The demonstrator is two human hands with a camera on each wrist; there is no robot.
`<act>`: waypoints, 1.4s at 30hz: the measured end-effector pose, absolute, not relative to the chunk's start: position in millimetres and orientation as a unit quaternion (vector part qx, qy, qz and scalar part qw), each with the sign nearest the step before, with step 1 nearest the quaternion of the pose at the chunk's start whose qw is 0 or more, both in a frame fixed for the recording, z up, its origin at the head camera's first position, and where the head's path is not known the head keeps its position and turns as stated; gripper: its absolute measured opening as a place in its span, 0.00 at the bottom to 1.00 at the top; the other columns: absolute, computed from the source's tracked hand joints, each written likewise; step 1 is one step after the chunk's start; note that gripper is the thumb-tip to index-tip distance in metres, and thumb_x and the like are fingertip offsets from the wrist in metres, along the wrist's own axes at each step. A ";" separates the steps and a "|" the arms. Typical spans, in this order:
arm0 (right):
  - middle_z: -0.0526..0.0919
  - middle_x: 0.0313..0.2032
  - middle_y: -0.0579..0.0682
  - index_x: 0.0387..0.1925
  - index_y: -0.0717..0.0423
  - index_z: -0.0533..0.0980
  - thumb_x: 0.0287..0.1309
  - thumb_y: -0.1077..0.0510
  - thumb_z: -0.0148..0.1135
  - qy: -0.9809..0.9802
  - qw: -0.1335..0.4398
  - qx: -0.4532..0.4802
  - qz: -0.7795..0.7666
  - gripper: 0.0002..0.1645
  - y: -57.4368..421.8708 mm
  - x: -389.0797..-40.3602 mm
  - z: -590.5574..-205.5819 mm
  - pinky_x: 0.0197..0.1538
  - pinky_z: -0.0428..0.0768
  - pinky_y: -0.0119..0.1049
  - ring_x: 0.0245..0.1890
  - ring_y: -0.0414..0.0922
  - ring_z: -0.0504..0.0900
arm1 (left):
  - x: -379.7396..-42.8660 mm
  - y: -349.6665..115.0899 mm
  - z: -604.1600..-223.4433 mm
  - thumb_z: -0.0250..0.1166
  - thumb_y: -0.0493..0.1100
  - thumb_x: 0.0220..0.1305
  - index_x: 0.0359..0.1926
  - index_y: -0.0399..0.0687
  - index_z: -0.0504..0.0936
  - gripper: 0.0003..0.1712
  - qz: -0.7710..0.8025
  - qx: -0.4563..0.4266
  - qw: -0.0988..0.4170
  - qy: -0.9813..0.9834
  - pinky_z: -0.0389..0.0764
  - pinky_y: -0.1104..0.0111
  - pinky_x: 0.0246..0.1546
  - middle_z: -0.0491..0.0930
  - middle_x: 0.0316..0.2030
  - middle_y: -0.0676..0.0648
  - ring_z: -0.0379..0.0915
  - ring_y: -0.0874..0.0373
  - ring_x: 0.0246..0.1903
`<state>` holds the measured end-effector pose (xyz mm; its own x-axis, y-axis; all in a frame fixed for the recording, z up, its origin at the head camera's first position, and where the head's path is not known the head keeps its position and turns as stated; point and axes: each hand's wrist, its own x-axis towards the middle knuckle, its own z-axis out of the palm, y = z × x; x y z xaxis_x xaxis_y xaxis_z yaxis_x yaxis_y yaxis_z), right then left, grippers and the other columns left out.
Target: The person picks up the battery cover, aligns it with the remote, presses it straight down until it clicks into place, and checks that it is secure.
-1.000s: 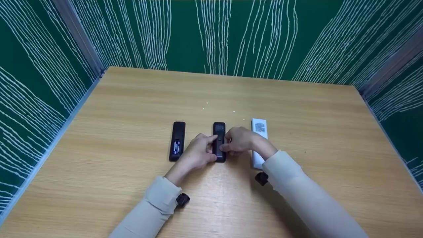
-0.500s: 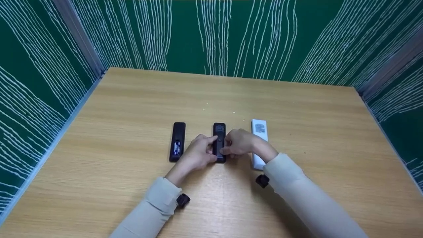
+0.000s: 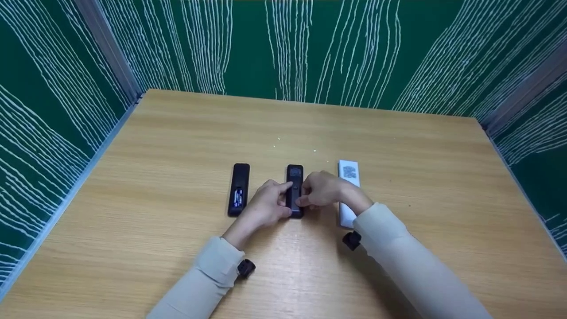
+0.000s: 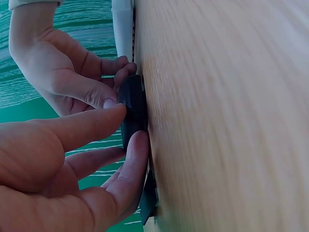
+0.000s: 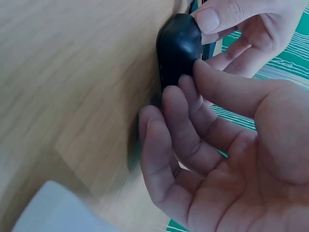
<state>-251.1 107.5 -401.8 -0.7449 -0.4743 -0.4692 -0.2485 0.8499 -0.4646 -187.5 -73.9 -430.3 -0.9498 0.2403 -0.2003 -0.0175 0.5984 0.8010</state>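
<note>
A black remote control [image 3: 295, 172] lies back side up on the table, between both hands. My left hand [image 3: 266, 203] grips its left edge, the thumb at the near end and a finger reaching onto the back. From the other side my right hand [image 3: 324, 189] holds it, thumb on the lower back and curled fingers along the right edge. In the left wrist view the remote [image 4: 133, 99] shows edge-on, held by fingertips close to the tabletop. The right wrist view shows its rounded near end [image 5: 178, 43] by the right thumb and fingertips.
Left of the hands lies a second black remote [image 3: 240, 175], its battery compartment uncovered with batteries [image 3: 238, 197] showing. A long white object with a printed code [image 3: 349, 172] lies under the right wrist. Small white specks [image 3: 315, 150] dot the wooden table [image 3: 177, 133]. Green walls [image 3: 248, 48] enclose it.
Both hands keep their places on the middle remote, with barely any movement of the right hand. The other objects stay put; the head view shifts very slightly.
</note>
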 end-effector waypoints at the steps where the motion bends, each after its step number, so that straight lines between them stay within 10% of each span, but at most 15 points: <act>1: 0.88 0.30 0.49 0.30 0.55 0.82 0.70 0.51 0.70 0.913 0.301 -0.197 -0.193 0.15 107.6 -251.9 -401.5 0.34 0.77 0.32 0.30 0.42 0.81 | -187.6 -73.8 -430.4 0.73 0.26 0.60 0.79 0.43 0.66 0.47 0.444 0.064 0.145 0.882 0.76 0.69 0.42 0.72 0.54 0.41 0.71 0.58 0.40; 42: 0.90 0.31 0.54 0.26 0.56 0.77 0.74 0.53 0.66 0.889 0.344 -0.157 -0.257 0.18 113.5 -271.8 -406.0 0.41 0.89 0.37 0.29 0.42 0.88 | -188.0 -73.8 -430.7 0.72 0.26 0.60 0.79 0.40 0.66 0.46 0.453 0.071 0.137 0.878 0.75 0.67 0.45 0.73 0.55 0.39 0.71 0.55 0.42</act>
